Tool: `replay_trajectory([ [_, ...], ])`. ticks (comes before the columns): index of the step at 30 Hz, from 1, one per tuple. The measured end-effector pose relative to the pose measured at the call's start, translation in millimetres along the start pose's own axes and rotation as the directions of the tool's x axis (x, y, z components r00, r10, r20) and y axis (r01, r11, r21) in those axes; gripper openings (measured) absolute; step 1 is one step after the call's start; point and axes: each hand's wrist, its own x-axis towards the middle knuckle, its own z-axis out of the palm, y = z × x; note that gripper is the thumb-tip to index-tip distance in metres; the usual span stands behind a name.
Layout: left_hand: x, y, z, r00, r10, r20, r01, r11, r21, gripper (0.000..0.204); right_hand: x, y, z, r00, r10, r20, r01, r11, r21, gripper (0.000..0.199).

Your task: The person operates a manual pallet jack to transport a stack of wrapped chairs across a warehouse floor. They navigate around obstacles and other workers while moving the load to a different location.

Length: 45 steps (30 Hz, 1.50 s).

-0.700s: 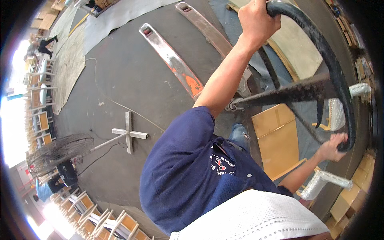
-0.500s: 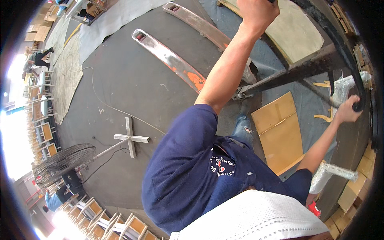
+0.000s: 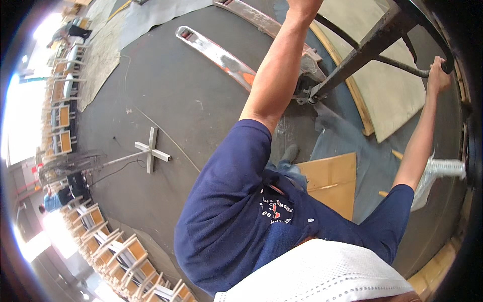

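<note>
My right hand (image 3: pixel 439 76) is wrapped round the black looped handle (image 3: pixel 447 48) of a pallet jack. My left hand (image 3: pixel 304 6) is at the upper edge, closed at the other side of that handle; its fingers are cut off by the edge. The jack's dark shaft (image 3: pixel 359 58) slopes down to its base (image 3: pixel 308 83). Beyond my left forearm stretch two worn metal forks (image 3: pixel 216 54) with orange paint, low over the grey floor.
Cardboard (image 3: pixel 332 183) lies by my feet. A pale board with a wooden edge (image 3: pixel 347 83) is beyond the shaft. A fan's cross-shaped stand (image 3: pixel 151 150) and a cable are on the floor at left. Chairs (image 3: pixel 108 236) line the left side; bubble-wrapped furniture (image 3: pixel 435 176) is at right.
The jack's handle and both my hands have swung; my right hand is higher in view. The forks have shifted up, the cardboard down and left. Both hands stay at the handle.
</note>
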Motion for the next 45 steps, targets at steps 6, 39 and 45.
replay_trajectory([
  [6,42,-17,81,1.0,0.015,-0.012,-0.015,1.0,-0.004,0.023,126,23,141,0.985,0.035,0.171,-0.062,0.986,0.158,0.027],
  [39,182,-126,252,0.987,0.036,-0.154,0.023,0.932,0.363,0.027,294,-14,438,0.948,-0.251,0.196,0.056,0.738,0.672,0.014],
  [45,158,-149,179,0.873,0.261,-0.412,-0.08,0.91,0.408,0.003,231,-67,381,0.862,-0.434,0.261,0.132,0.691,0.711,0.004],
])
